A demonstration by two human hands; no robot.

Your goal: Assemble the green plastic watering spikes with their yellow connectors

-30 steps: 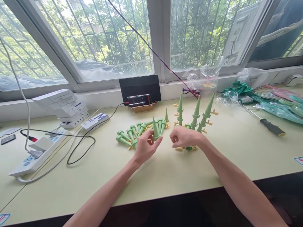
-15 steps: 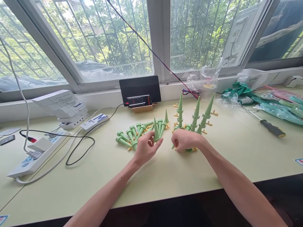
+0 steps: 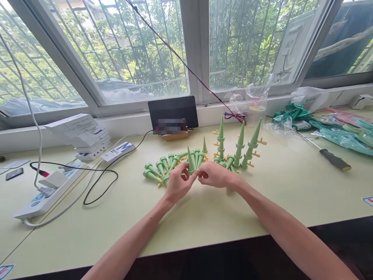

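Observation:
My left hand (image 3: 178, 179) is closed round a green plant watering spike (image 3: 190, 161), its pointed tip upward. Close against the spike's lower end is my right hand (image 3: 215, 174), its fingers pinched together; what they hold, if anything, is hidden. Several more green spikes (image 3: 159, 167) with yellow valves lie fanned out behind and left of my left hand. Beyond my right hand, stacked spikes with yellow valves stand in three columns: a left stack (image 3: 221, 140), a middle stack (image 3: 240, 144) and a right stack (image 3: 254, 144). Loose spikes (image 3: 230, 160) lie at their feet, partly covered by my right hand.
At the back, a dark tablet (image 3: 175, 111) leans behind a phone on a brown stand (image 3: 176, 136). A power strip (image 3: 52, 190) with cables, white boxes (image 3: 78, 134) and a small box (image 3: 119, 151) are on the left. To the right lie a screwdriver (image 3: 335, 158) and plastic bags (image 3: 344, 134).
My right hand has moved left from beside the stacked spikes to the base of the spike in my left hand. My left hand has stayed almost in place.

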